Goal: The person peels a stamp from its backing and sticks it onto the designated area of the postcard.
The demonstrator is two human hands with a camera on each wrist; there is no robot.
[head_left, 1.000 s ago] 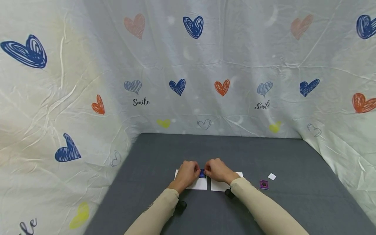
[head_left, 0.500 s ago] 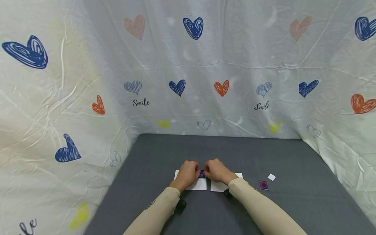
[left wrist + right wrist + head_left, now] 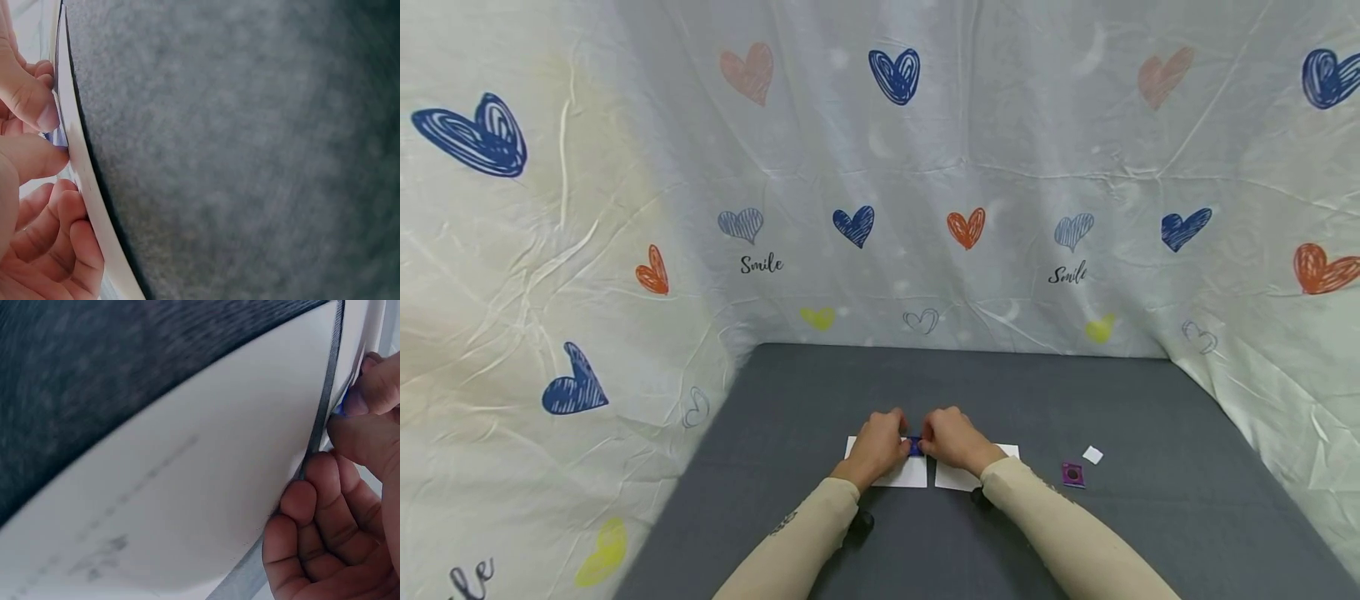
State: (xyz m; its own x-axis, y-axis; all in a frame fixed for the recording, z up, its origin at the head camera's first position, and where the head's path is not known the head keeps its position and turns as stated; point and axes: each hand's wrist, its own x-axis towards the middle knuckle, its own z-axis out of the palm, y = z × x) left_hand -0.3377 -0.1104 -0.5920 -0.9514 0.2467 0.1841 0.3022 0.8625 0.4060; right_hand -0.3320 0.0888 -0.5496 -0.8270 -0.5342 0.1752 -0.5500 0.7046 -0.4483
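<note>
Between my two hands a small blue square piece (image 3: pixel 915 447) lies at the upper right of the left white card (image 3: pixel 904 475). My left hand (image 3: pixel 877 444) rests over that card, its thumb on the blue piece's left side and the index finger apart from the thumb. On the right edge, my right hand (image 3: pixel 953 437) pinches the piece with thumb and curled index finger. Its other fingers curl in beside the thumb in the right wrist view. Partly under the right hand is a second white card (image 3: pixel 953 478). Fingers hide most of the blue piece.
To the right on the grey table (image 3: pixel 985 550) lie a small purple square (image 3: pixel 1072 475) with a dark round centre and a small white square (image 3: pixel 1093 454). Behind the table hangs a white curtain (image 3: pixel 895 150) with printed hearts.
My left index finger has lifted away from the thumb, opening a gap above the blue piece. The right hand has hardly moved. Across the whole head view, everything shifts slightly downward.
</note>
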